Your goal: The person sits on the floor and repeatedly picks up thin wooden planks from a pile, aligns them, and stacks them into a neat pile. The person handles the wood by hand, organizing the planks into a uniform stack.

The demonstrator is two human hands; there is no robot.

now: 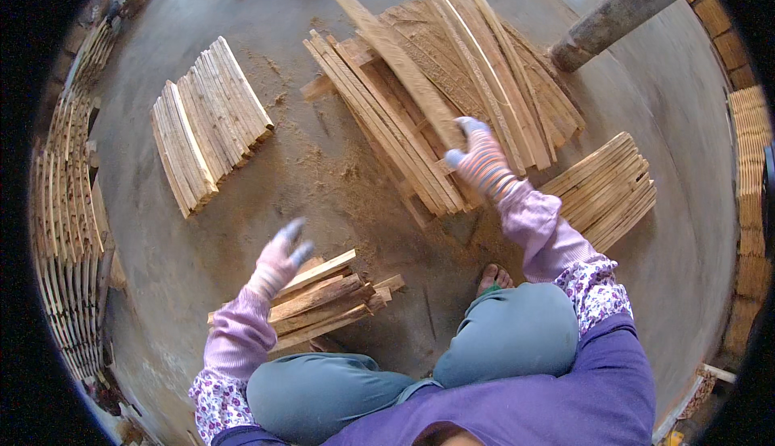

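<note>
My right hand (487, 161), in a striped glove, grips the near end of a long wooden plank (397, 62). The plank slants away to the far left above a broad pile of loose boards (416, 143) and is slightly blurred. My left hand (276, 262), gloved too, hovers with fingers apart and nothing in it. Just beside and below it, a small heap of short wood pieces (323, 301) lies on the floor in front of my left knee.
A neat stack of slats (211, 119) lies at the far left, another slat stack (605, 192) to the right. A round pillar (622, 18) stands behind the board pile. Sawdust covers parts of the concrete floor (323, 163). Stacked wood (73, 196) lines the left edge.
</note>
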